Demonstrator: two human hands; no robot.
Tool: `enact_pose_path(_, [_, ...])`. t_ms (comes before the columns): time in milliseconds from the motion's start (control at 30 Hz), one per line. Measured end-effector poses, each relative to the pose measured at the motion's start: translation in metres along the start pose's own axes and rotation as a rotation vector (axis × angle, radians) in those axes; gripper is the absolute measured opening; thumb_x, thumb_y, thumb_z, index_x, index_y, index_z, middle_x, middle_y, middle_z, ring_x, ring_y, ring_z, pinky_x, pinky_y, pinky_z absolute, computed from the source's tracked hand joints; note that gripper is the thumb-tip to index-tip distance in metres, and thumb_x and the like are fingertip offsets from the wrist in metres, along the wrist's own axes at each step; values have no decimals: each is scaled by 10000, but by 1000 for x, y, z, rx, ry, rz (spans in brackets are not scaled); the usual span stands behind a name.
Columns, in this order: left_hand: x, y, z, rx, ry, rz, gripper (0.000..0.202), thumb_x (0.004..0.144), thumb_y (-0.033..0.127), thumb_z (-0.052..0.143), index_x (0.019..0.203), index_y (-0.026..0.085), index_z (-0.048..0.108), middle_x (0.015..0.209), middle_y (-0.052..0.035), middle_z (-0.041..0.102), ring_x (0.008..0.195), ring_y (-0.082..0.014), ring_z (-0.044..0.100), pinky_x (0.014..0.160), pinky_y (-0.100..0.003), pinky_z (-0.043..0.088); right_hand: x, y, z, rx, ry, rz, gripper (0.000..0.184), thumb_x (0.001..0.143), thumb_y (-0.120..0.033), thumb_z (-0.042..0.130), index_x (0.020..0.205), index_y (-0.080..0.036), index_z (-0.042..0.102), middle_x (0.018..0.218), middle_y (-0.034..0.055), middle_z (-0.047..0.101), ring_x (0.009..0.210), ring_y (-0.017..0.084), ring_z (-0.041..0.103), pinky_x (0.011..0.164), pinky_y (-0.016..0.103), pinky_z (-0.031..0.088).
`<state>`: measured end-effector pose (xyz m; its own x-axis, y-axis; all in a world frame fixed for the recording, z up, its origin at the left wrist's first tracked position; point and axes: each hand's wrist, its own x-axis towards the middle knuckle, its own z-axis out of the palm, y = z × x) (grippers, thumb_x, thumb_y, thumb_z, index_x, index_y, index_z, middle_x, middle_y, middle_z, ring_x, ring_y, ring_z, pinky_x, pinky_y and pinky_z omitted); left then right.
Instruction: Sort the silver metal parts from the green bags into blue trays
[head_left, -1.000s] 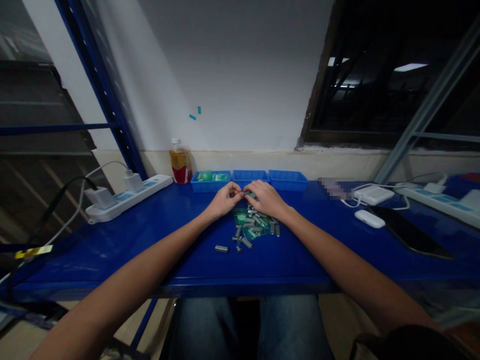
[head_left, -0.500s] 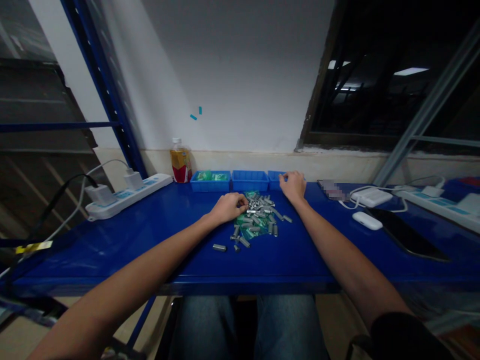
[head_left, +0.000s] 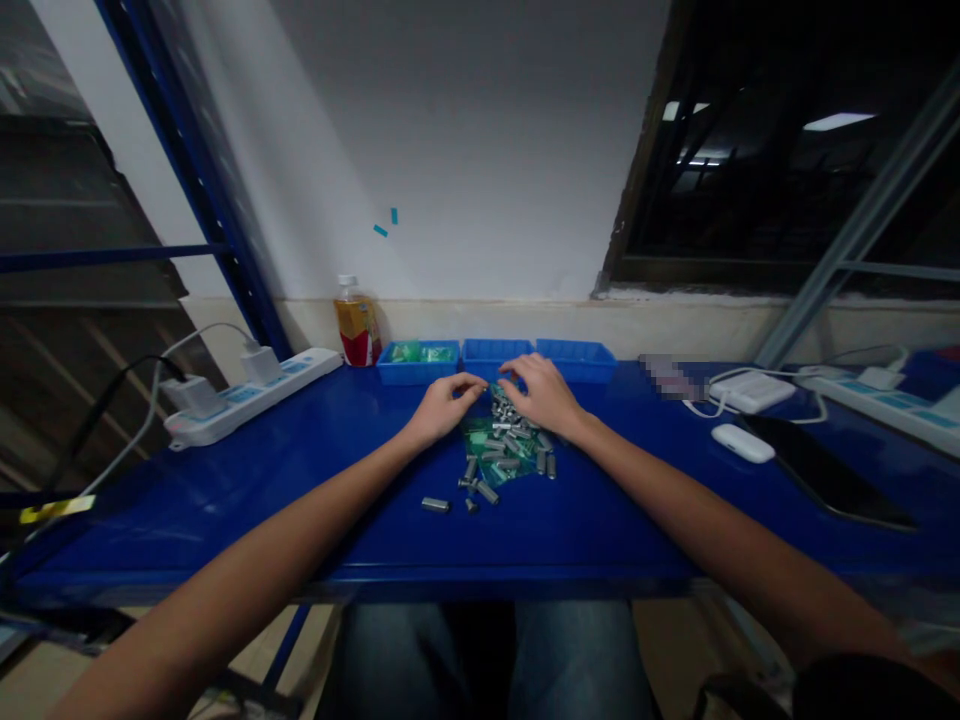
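A pile of small grey metal cylinders and screws (head_left: 508,440) lies on a green plastic bag (head_left: 480,438) on the blue table (head_left: 360,440). At the pile's upper left edge is my left hand (head_left: 446,408), thumb and forefinger pinched together. Whatever sits between those fingertips is too small to name. Over the pile's upper right side curves my right hand (head_left: 546,398), its thumb apart from the fingers and nothing visible in it. The two sets of fingertips nearly meet. One loose metal cylinder (head_left: 436,505) lies nearer the table's front edge.
Behind the hands stand a blue tray with green packets (head_left: 405,376), a middle blue tray (head_left: 495,350) and a right blue tray (head_left: 577,362). A drink bottle (head_left: 357,325) and power strip (head_left: 247,400) are left. A phone (head_left: 821,470) and white case (head_left: 742,443) lie right.
My right hand has come from the right blue tray leftward to the pile, opposite my left hand. My left hand has shifted slightly up and left. The view has tilted a little.
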<state>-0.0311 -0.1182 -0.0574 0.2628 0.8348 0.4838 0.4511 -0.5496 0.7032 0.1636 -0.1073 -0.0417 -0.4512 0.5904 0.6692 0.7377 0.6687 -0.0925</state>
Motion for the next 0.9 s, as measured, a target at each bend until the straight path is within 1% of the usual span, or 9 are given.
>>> enact_pose_path(67, [0, -1, 4, -59, 5, -15, 276, 839, 364, 511, 963, 131, 592, 859, -60, 678, 804, -172, 617, 740, -283, 465, -5, -7, 1, 79, -15, -115, 172, 871, -263, 531, 1003, -177, 600, 896, 61, 632, 870, 214, 521, 753, 324, 367])
enact_pose_path(167, [-2, 0, 10, -233, -15, -66, 315, 817, 395, 552, 986, 134, 505, 751, -24, 640, 697, -138, 596, 673, -254, 452, -11, -10, 3, 136, -29, -153, 119, 868, -225, 529, 953, -177, 596, 855, 51, 623, 837, 202, 517, 735, 320, 366])
enact_pose_path(267, [-4, 4, 14, -394, -26, -122, 324, 786, 396, 610, 940, 150, 467, 721, 5, 593, 680, -118, 564, 655, -232, 426, -12, -8, 6, 138, -37, -183, 86, 868, -212, 521, 897, -170, 589, 820, 52, 610, 816, 200, 511, 726, 324, 366])
enact_pose_path(367, [-5, 8, 13, -402, -26, -115, 296, 782, 371, 633, 912, 150, 485, 771, 2, 564, 721, -114, 547, 662, -225, 419, -11, -6, 9, 143, -21, -183, 79, 864, -190, 504, 873, -164, 578, 798, 55, 598, 793, 198, 507, 709, 324, 370])
enact_pose_path(467, [-6, 9, 12, -349, -35, -85, 249, 793, 335, 634, 908, 144, 523, 816, -10, 556, 762, -118, 540, 696, -233, 425, -12, -4, 9, 221, -4, -163, 92, 871, -162, 473, 880, -161, 565, 789, 53, 593, 776, 188, 508, 708, 316, 390])
enact_pose_path(600, [-8, 10, 12, -301, -36, -101, 205, 815, 321, 611, 888, 142, 541, 795, -3, 555, 736, -110, 536, 700, -232, 428, -17, -5, 7, 278, 8, -180, 142, 892, -143, 430, 935, -153, 565, 830, 69, 606, 799, 190, 513, 727, 322, 402])
enact_pose_path(700, [-8, 13, 12, -329, -22, -128, 225, 800, 338, 628, 871, 143, 542, 780, 2, 563, 715, -107, 543, 676, -221, 431, -19, -9, 4, 240, 20, -148, 139, 874, -160, 471, 966, -139, 572, 849, 71, 616, 803, 196, 517, 709, 331, 385])
enact_pose_path(767, [-8, 15, 11, -355, -22, -146, 235, 795, 350, 633, 857, 141, 544, 765, 2, 577, 699, -106, 550, 656, -215, 430, -20, -13, 2, 198, 30, -131, 119, 872, -201, 502, 937, -143, 583, 837, 62, 620, 792, 195, 517, 692, 333, 366])
enact_pose_path(900, [-7, 18, 8, -347, -71, -168, 232, 827, 368, 592, 870, 144, 548, 770, -19, 625, 717, -129, 584, 666, -234, 446, -17, -16, -2, 138, 80, -120, 123, 885, -221, 488, 878, -162, 596, 800, 41, 620, 768, 185, 513, 684, 328, 340])
